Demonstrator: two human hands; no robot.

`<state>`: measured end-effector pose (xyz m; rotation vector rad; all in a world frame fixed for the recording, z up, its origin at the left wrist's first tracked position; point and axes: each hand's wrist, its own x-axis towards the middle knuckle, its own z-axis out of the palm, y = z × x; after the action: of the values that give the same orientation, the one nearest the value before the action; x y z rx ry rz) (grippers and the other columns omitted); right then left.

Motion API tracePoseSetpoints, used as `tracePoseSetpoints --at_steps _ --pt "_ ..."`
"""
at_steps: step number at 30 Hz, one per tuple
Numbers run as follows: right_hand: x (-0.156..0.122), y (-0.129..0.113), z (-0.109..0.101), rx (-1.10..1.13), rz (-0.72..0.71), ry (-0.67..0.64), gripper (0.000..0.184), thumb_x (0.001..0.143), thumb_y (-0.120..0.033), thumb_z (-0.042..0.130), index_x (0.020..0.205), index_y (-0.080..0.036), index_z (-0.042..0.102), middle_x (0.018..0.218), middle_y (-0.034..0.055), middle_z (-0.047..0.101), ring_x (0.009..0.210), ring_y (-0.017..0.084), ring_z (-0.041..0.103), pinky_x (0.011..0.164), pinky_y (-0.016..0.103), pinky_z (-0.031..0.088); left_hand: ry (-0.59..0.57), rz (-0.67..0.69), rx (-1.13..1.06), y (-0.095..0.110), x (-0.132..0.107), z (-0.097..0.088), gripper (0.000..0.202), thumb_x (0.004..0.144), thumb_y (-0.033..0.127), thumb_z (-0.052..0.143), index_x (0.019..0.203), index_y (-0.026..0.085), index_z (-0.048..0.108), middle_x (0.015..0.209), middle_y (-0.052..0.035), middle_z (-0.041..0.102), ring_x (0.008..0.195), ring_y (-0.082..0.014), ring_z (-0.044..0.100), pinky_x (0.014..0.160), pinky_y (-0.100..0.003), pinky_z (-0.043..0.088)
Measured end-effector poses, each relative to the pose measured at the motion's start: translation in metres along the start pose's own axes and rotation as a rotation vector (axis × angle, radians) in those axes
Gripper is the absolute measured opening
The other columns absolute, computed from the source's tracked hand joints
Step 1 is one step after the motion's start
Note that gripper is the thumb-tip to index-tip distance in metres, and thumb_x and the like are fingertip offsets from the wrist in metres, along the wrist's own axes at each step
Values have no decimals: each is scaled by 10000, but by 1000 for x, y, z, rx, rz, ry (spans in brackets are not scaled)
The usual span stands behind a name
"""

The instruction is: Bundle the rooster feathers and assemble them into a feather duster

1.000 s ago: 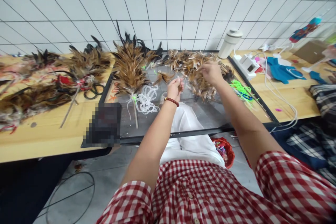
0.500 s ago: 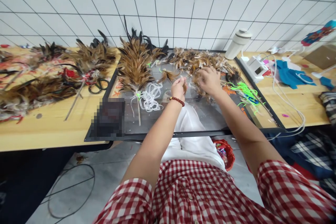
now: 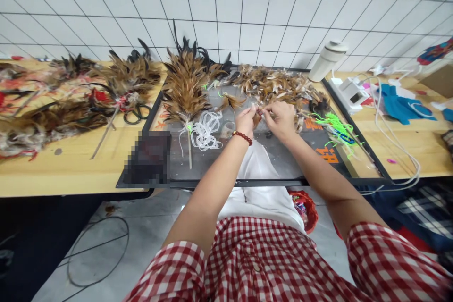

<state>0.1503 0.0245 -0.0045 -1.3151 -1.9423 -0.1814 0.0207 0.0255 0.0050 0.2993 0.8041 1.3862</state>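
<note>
My left hand point(image 3: 247, 120), with a beaded bracelet at the wrist, is closed in a pinch on brown feathers point(image 3: 257, 120). Against it, my right hand point(image 3: 281, 117) pinches at the same feathers, fingertips meeting the left ones. Just behind the hands spreads a pile of loose brown feathers point(image 3: 262, 80). A small feather tuft point(image 3: 230, 101) with a green tie lies to the left of my hands. Further left is a feather duster point(image 3: 187, 85) on a stick, beside a tangle of white plastic strip point(image 3: 206, 131). Green strings point(image 3: 334, 127) lie to the right.
A black-framed glass panel point(image 3: 212, 170) covers the work area. A white bottle point(image 3: 328, 60) and a power strip with a charger point(image 3: 350, 94) stand at the back right. Scissors point(image 3: 137, 114) and more feather bundles point(image 3: 53, 120) lie on the left table. A red basket point(image 3: 305, 210) sits below.
My right hand has come from over the feather pile to my left hand, and their fingertips now meet. The view has shifted slightly.
</note>
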Motion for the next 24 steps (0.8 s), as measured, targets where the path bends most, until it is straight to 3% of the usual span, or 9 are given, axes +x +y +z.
tracePoseSetpoints --at_steps 8,14,19,24 --pt "-1 -5 0 -4 -53 -73 154 943 -303 586 859 -218 684 912 65 762 956 256 630 901 426 341 -57 -41 34 -3 2 -2 117 776 136 850 742 118 740 665 3 714 633 -67 642 775 -218 540" --pt "-2 -6 -3 -6 -104 -145 170 947 -325 585 926 -223 719 984 72 775 1035 272 623 954 457 335 -40 -25 76 -3 1 -1 176 798 151 847 724 121 690 606 37 662 539 -43 569 605 -181 465" --pt "4 -1 -4 165 104 -65 251 955 -400 579 1026 -225 744 1016 80 780 990 253 661 977 441 432 -21 -16 151 -1 -2 3 233 895 180 773 701 130 653 586 35 624 522 -41 571 584 -170 466" --pt "9 8 3 448 190 -44 269 903 -476 622 857 -234 730 864 47 758 842 215 661 897 393 512 -56 -2 309 -2 -6 5 228 934 192 726 722 137 664 542 46 585 465 -41 512 505 -167 408"
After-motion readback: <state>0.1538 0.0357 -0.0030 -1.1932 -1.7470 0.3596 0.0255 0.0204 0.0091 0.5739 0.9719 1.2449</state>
